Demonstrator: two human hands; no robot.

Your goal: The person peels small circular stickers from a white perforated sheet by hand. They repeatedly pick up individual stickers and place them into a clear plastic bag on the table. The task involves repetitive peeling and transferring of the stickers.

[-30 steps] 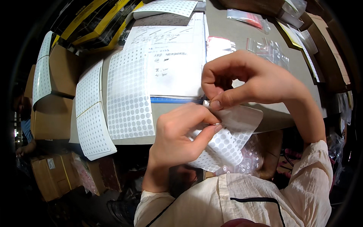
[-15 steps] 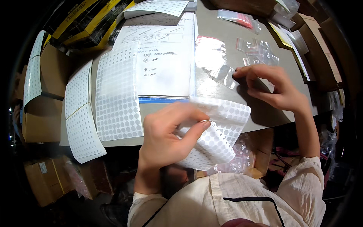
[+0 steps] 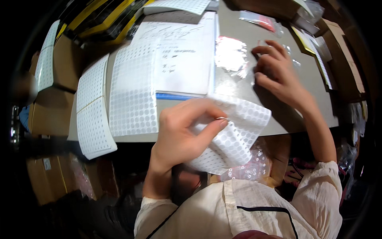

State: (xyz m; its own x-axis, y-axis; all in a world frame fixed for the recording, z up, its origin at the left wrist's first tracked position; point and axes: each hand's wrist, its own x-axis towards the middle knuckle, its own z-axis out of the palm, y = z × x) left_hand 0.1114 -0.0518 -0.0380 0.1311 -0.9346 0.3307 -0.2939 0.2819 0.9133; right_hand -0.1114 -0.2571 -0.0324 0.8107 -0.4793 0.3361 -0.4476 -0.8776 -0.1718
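Note:
My left hand point(image 3: 185, 129) is closed in a pinch on the edge of a white sheet of round stickers point(image 3: 256, 115). The sheet hangs curled over the table's front edge, with small printed marks between rows of grey circles. Further right, my right hand point(image 3: 280, 73) hovers over the table with its fingers bent and apart, and nothing shows between them. Beside its fingertips lies a shiny pile of small clear zip bags point(image 3: 230, 55). More loose clear bags point(image 3: 295, 61) lie partly hidden behind that hand.
A sticker sheet point(image 3: 133, 107) and a banded stack of sheets point(image 3: 92, 111) lie at the left, beside handwritten papers point(image 3: 185, 71) on a blue clipboard point(image 3: 173, 96). Below the table edge, an open carton point(image 3: 280, 155) holds a bag of small round pieces point(image 3: 252, 169). Cardboard boxes point(image 3: 53, 113) stand left.
My right hand has moved up and away from the small bags near the pile's lower end. My left hand still pinches the sticker sheet. The whole view has shifted slightly.

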